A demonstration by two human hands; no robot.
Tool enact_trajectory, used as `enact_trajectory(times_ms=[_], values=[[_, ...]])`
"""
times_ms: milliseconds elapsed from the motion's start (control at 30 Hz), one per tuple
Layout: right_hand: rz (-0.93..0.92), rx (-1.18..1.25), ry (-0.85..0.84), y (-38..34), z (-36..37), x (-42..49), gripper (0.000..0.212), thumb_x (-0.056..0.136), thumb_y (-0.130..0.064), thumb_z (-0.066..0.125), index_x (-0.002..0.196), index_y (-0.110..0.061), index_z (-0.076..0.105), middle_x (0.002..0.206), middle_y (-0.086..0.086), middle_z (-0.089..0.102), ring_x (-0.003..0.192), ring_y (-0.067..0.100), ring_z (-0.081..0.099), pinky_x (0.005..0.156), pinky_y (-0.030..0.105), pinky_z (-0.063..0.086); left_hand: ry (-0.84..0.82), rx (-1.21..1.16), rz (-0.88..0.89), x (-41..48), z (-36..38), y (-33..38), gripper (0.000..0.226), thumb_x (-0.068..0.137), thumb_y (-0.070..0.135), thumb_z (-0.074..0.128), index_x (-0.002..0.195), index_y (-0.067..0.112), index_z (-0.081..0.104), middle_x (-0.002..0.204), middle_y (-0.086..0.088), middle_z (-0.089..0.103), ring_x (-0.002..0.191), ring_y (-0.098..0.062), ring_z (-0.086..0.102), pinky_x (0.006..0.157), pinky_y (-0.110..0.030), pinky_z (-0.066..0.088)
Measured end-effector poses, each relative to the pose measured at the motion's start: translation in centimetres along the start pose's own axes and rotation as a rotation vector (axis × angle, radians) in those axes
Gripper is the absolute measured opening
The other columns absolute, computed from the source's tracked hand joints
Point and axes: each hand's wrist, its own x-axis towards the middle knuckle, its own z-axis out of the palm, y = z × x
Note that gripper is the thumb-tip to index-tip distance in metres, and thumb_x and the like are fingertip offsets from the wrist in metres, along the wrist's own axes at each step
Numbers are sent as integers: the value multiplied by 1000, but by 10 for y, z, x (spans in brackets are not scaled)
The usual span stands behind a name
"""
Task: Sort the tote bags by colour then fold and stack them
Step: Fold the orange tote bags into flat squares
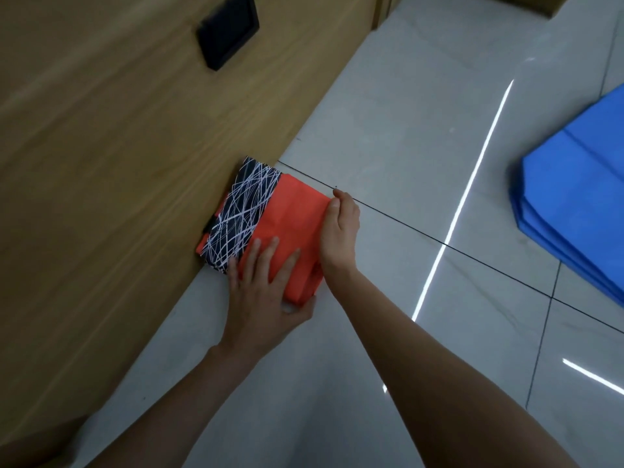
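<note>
A folded orange tote bag [290, 214] with a black band of white scribbled lines lies on the tiled floor, its far end against a wooden panel. My left hand [263, 292] lies flat on its near end with fingers spread, the thumb hooked along the near edge. My right hand [339, 231] presses edge-on along the bag's right side, fingers straight. A stack of blue tote bags [574, 204] lies on the floor at the right edge of the view.
The wooden panel [118, 163] fills the left half of the view and carries a black rectangular insert [228, 30]. Glossy pale floor tiles [422, 136] with dark grout lines and bright light reflections spread between the orange bag and the blue stack.
</note>
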Motion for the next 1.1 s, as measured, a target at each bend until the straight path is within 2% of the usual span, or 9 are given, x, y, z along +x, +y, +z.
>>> enact_trajectory(times_ms=[100,300,400,533,700,833,900,1000,1100], values=[[27,-54,-79,-5,-20,-1,41,103,-29,27,141,-21,42,150,1,35,142,15,20,117,43,11,2,23,4,1,-12,7,73,73,63,49,134,23,47,141,-13,43,135,-33,33,108,-58,19],[-92,-32,-195,-33,-66,-20,42,102,-27,38,143,-25,38,156,-3,21,143,7,13,107,18,14,94,-19,-69,17,-51,29,63,82,65,39,122,21,59,133,-11,51,126,-31,44,102,-55,30],[-193,-122,-263,-52,-84,-24,41,100,-21,43,141,-22,42,153,-4,28,140,6,16,112,23,16,138,-23,-69,26,-64,37,58,85,57,38,122,17,59,132,-11,52,126,-31,44,104,-56,29],[-442,-295,-267,-72,-97,-31,42,98,-15,46,139,-17,45,150,3,35,139,14,22,112,26,17,197,-31,-62,33,-76,39,53,87,49,40,122,14,59,131,-12,52,125,-31,46,103,-56,31],[-953,-709,-193,-74,-92,-36,45,95,-25,40,139,-14,47,148,8,40,137,31,33,110,46,21,124,-54,-34,43,-76,16,59,86,49,34,132,18,52,142,-15,42,133,-37,34,104,-62,27],[-698,-1030,-495,-64,-71,-22,47,101,-38,30,145,-21,35,153,4,29,142,21,23,115,43,9,-119,-45,-109,55,-66,-17,86,70,74,19,144,32,34,155,-11,21,142,-34,12,111,-54,11],[-566,-1080,-520,-52,-63,-11,43,101,-34,31,140,-18,38,147,7,37,135,24,33,111,40,18,-243,-4,-127,56,-59,-28,93,64,81,13,145,38,28,157,-9,11,144,-29,6,114,-44,6],[-546,-1155,-474,-39,-53,-7,36,100,-30,31,126,-13,50,130,11,49,118,30,46,98,37,30,-265,37,-150,61,-49,-35,75,78,67,20,135,28,48,146,-14,37,134,-33,33,109,-42,23],[-572,-1147,-384,-37,-38,-4,37,100,-34,32,121,-12,54,121,14,49,111,32,45,93,38,32,-57,52,-147,74,-36,-27,37,82,29,40,93,3,64,96,-23,60,86,-41,59,76,-46,45]])
